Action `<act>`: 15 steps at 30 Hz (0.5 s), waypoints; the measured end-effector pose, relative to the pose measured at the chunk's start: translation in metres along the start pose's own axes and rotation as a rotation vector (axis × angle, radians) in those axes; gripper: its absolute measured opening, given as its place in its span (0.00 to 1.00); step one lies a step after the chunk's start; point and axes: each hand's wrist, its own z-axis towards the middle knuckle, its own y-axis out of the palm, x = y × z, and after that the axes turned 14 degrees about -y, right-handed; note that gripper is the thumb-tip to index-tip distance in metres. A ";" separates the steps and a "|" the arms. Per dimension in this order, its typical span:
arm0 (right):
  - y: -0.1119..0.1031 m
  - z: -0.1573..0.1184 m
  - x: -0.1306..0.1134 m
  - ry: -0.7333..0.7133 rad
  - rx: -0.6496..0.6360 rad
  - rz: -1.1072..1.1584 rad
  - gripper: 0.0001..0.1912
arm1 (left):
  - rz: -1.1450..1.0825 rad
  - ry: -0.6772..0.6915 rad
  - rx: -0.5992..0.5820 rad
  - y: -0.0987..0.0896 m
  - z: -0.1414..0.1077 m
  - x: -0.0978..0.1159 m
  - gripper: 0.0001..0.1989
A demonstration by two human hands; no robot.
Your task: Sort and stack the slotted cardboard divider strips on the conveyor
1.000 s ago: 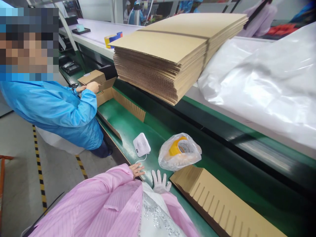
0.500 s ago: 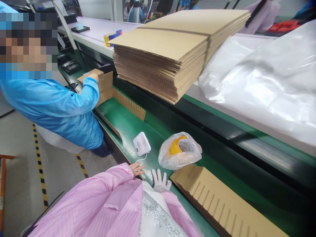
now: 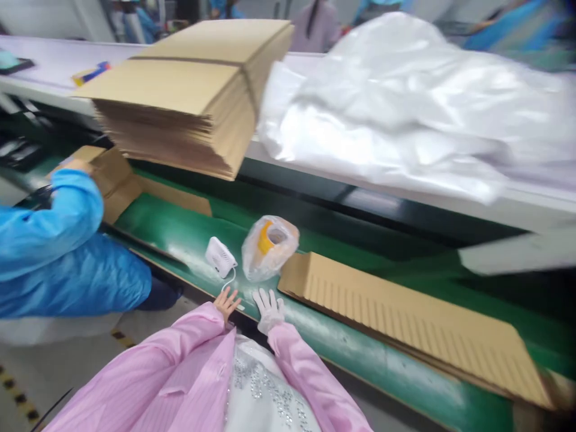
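My left hand (image 3: 227, 302), bare, rests with spread fingers at the near edge of the green bench (image 3: 342, 342). Just beyond it a small white fan (image 3: 221, 258) lies on the bench, its white cable running down to my fingers. My right hand (image 3: 269, 309), in a white glove, lies flat with its fingers apart and holds nothing. Beyond the glove stands a clear plastic bag (image 3: 255, 264) with a roll of yellow tape (image 3: 266, 237) in it. To the right lies a long slotted cardboard piece (image 3: 387, 300).
A tall stack of flat cardboard (image 3: 180, 90) sits on the white shelf (image 3: 531, 207), beside a large heap of white plastic (image 3: 396, 114). At the left a person in a blue sleeve (image 3: 76, 204) handles a cardboard box (image 3: 114, 174).
The view has swung to the right, so the bench and shelf things stand further left and more of the slotted cardboard shows. Both my hands stay open at the bench edge.
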 end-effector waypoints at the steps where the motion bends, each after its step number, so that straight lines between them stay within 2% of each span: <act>1: 0.004 -0.005 0.002 0.017 0.040 0.059 0.49 | 0.020 0.006 -0.007 -0.004 0.006 0.001 0.26; 3: 0.015 -0.020 0.006 0.049 0.128 0.174 0.47 | 0.054 0.004 -0.011 -0.012 0.018 0.008 0.24; 6: 0.034 -0.048 0.018 0.084 0.287 0.336 0.46 | 0.071 -0.029 0.013 -0.026 0.034 0.033 0.19; 9: 0.049 -0.083 0.048 0.149 0.513 0.483 0.36 | 0.023 -0.037 0.036 -0.046 0.047 0.069 0.17; 12: 0.055 -0.130 0.111 0.365 0.817 0.597 0.23 | -0.078 0.016 0.104 -0.073 0.058 0.109 0.21; 15: 0.051 -0.196 0.203 0.692 1.136 0.644 0.18 | -0.169 0.077 0.238 -0.099 0.065 0.151 0.28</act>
